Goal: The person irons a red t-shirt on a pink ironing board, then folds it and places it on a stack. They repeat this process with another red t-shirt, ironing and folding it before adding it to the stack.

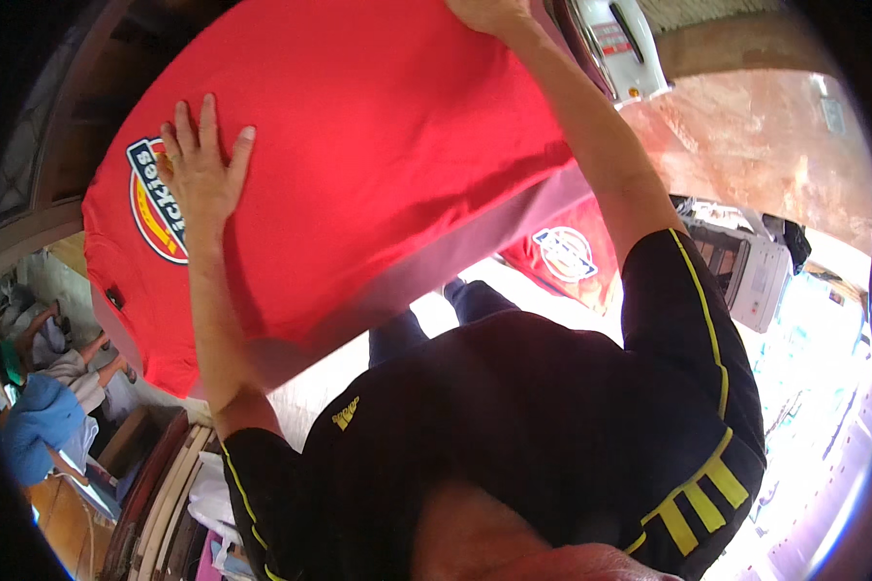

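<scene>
A red T-shirt (378,165) with a printed logo patch lies spread over a padded board (436,252). My left hand (203,169) rests flat on the cloth beside the logo (155,208), its fingers spread. Up at the top edge of the view, my right hand (489,12) is on the far part of the shirt; its fingertips are cut off by the frame, so how they are set does not show. To the right of that hand a white clothes iron (618,44) is standing, with no hand on it.
A red garment (567,257) with a white print hangs below the board's near edge. At the right are a worn tabletop (756,136) and a grey boxy appliance (758,281). Far left, a person in blue (44,426) sits near stacked boards (160,499).
</scene>
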`<control>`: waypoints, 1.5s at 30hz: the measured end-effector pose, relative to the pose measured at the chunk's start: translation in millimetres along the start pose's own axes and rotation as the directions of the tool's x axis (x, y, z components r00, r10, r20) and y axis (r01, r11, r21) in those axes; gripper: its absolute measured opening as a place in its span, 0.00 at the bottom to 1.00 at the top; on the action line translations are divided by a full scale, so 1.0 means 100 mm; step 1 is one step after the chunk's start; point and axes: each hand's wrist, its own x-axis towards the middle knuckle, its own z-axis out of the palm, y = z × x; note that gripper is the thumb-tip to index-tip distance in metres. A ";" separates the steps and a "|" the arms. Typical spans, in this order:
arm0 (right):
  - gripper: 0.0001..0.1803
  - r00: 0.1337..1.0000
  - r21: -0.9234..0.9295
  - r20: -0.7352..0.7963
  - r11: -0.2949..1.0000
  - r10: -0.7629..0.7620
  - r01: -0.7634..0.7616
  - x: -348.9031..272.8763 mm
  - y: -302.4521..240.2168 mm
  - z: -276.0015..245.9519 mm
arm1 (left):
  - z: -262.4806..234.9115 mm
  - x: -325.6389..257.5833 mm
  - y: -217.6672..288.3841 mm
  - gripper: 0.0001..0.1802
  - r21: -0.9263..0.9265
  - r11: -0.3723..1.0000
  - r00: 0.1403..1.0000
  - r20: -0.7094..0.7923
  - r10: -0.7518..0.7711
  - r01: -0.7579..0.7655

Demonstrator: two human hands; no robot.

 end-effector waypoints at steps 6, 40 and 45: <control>0.43 0.935 0.287 0.166 0.922 -0.314 0.258 -1.02 -0.21 -0.71 | -0.02 -0.16 0.42 0.39 -0.032 0.987 0.988 -0.007 0.154 -0.154; 0.36 0.729 0.683 0.071 0.566 -0.681 0.462 -1.47 -1.82 -0.85 | -0.89 -2.51 1.34 0.21 -0.393 0.838 0.844 -0.225 -0.487 0.379; 0.36 0.621 0.626 0.025 0.497 -0.783 0.601 -1.65 -2.69 -0.86 | -0.97 -2.50 1.03 0.14 -0.338 0.913 0.927 -0.210 -0.310 0.229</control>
